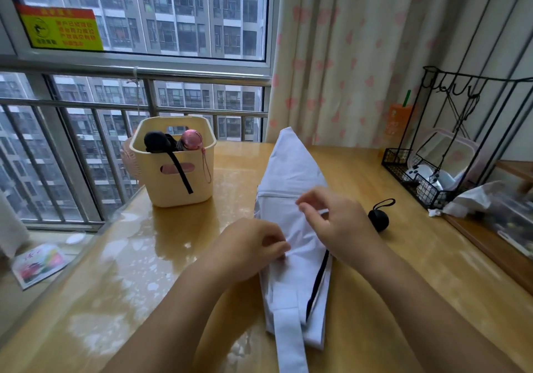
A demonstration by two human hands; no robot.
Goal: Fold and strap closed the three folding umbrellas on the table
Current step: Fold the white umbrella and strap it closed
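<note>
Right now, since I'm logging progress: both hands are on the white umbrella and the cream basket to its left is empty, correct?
Not empty: the head view shows a black umbrella and a pink umbrella standing in the cream basket. The rest holds: the left hand and right hand are both on the white umbrella.

Left tabletop: bare glossy table [109, 280] runs open from the near edge up to the cream basket [176, 188].
Far left: the basket stands near the window rail [202, 76]; a black strap [182, 175] hangs down its front wall.
Centre: the white umbrella [291, 170] lies lengthwise across the table, with the left hand [253, 245] and right hand [337, 222] pinching its cloth.
Right lane: a bare strip beside the umbrella, broken by a black knob [378, 221] just beside the right hand.
Right edge: a wire rack [429, 196] and crumpled white bag [473, 199] close it off.
</note>
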